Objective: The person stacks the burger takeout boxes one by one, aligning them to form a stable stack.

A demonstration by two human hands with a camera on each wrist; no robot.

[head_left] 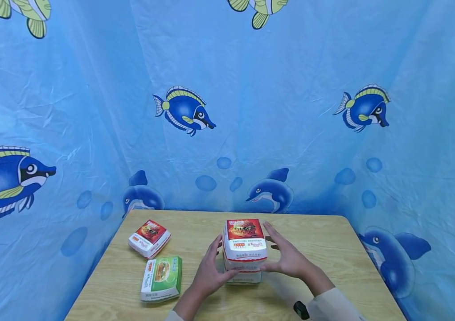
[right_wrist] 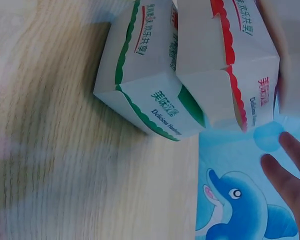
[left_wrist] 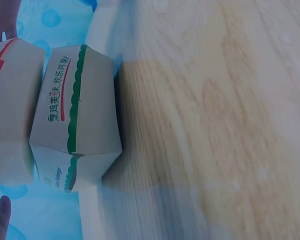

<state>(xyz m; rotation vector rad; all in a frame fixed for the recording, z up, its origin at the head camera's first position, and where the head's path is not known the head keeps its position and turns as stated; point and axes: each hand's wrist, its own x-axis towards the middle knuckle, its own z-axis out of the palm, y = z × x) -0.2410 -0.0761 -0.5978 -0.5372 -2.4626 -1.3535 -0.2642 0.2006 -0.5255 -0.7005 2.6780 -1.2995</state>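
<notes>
In the head view, a red-topped hamburger box [head_left: 245, 243] sits on a green-trimmed hamburger box [right_wrist: 140, 75], making a stack of two near the table's middle. My left hand [head_left: 211, 272] is at the left of the stack, its thumb by the upper box's lower front edge. On the other side is my right hand [head_left: 291, 258], fingers spread and thumb close to the front right corner. The right wrist view shows straight fingers [right_wrist: 285, 175] apart from the red-trimmed box. Both boxes also appear in the left wrist view, where the green-trimmed box [left_wrist: 75, 110] rests on the table.
Left on the wooden table [head_left: 311, 236] lie another red-topped box [head_left: 149, 238] and, nearer me, a green-topped box [head_left: 161, 278]. A blue curtain [head_left: 243, 111] printed with fish and dolphins surrounds the table at the back and sides.
</notes>
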